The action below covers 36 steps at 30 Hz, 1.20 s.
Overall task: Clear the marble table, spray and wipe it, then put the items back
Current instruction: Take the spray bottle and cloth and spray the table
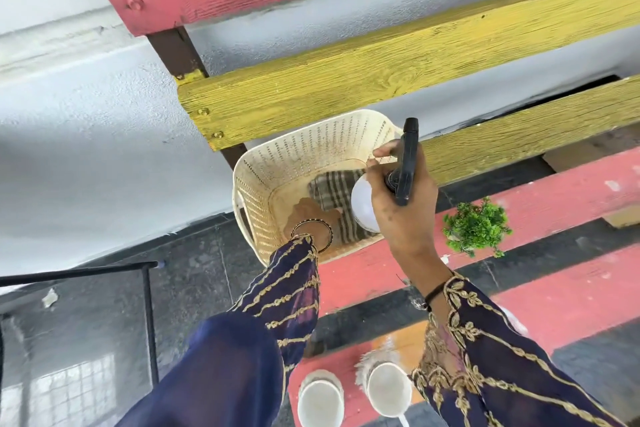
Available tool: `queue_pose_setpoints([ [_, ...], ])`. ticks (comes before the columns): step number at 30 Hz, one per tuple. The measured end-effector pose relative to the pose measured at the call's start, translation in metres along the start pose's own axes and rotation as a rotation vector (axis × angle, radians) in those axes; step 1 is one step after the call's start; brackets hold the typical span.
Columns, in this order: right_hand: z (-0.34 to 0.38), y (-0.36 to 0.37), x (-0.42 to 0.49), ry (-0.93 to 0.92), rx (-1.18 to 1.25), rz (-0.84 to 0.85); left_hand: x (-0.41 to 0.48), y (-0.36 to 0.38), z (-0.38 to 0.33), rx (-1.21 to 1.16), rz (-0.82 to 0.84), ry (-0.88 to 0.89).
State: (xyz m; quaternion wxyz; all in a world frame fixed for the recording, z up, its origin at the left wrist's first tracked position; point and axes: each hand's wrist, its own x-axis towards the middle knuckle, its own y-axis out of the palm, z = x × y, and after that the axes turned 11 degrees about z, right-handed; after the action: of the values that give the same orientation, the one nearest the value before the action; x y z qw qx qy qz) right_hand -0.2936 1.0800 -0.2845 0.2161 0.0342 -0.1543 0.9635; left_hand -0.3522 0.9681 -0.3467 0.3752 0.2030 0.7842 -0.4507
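Note:
A cream plastic basket (263,156) stands on a red bench slat (554,204). A grey striped cloth (332,191) lies in its bottom. My left hand (311,215), with bangles at the wrist, reaches down into the basket, and its fingers curl on the near edge of the cloth. My right hand (408,211) grips a white spray bottle (362,204) by the neck. It holds the bottle over the basket's right rim, with the black trigger head (407,163) pointing away from me.
A small green artificial plant (476,225) sits on the bench to the right of the basket. Two white cups (320,402) (388,388) stand on the near slats. Yellow backrest planks (381,80) rise behind. A black metal frame (149,305) stands at the left over dark floor.

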Motion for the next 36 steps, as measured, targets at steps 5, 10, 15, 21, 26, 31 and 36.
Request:
queue_pose_setpoints([
  [5,0.002,-0.006,0.005,-0.023,0.062,0.064,0.003,0.0,-0.009,-0.145,-0.034,0.046],
  [10,0.019,-0.017,0.01,-0.098,-0.005,0.11,-0.011,-0.003,-0.01,-0.264,-0.089,0.257],
  [15,0.049,-0.02,0.013,-0.125,-0.017,0.071,-0.046,-0.024,-0.017,-0.645,-0.01,0.332],
  [21,0.098,-0.008,-0.005,-0.167,0.011,0.048,-0.09,-0.07,0.014,-0.97,0.241,0.341],
  [26,0.156,0.021,-0.047,-0.222,-0.049,0.061,-0.138,-0.117,0.076,-1.116,0.185,0.43],
  [31,0.222,0.071,-0.11,-0.215,-0.005,0.096,-0.213,-0.175,0.165,-1.226,0.086,0.498],
  [36,0.297,0.138,-0.189,-0.228,0.044,0.192,-0.291,-0.236,0.275,-1.209,-0.064,0.531],
])
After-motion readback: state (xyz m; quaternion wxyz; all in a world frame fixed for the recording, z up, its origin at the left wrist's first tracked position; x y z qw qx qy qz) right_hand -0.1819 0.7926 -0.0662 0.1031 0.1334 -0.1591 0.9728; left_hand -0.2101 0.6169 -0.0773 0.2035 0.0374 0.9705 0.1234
